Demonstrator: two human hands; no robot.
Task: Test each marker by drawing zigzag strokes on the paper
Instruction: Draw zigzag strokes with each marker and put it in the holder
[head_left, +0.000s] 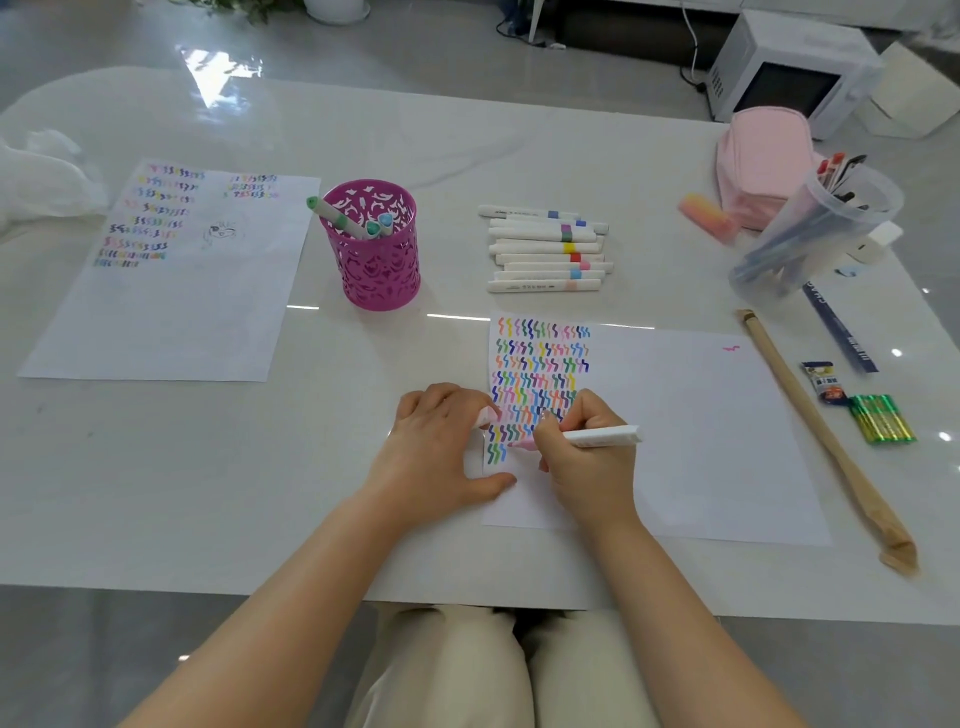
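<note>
A white sheet of paper (701, 431) lies in front of me, its left part filled with rows of coloured zigzag strokes. My right hand (582, 457) grips a white marker (602, 435) with a pink tip that touches the paper in the bottom row. My left hand (441, 447) rests on the paper's left edge, thumb stretched onto the sheet, and pinches a pink marker cap (487, 417) in its curled fingers. Several white markers (545, 249) with coloured bands lie in a row beyond the paper. A magenta pen cup (374, 260) holds three markers.
A second sheet (171, 270) with zigzag rows lies at the left. At the right stand a clear container of pens (810, 228), a pink pouch (763, 161), a long wooden stick (826, 436), a blue ruler (841, 332) and green batteries (883, 418).
</note>
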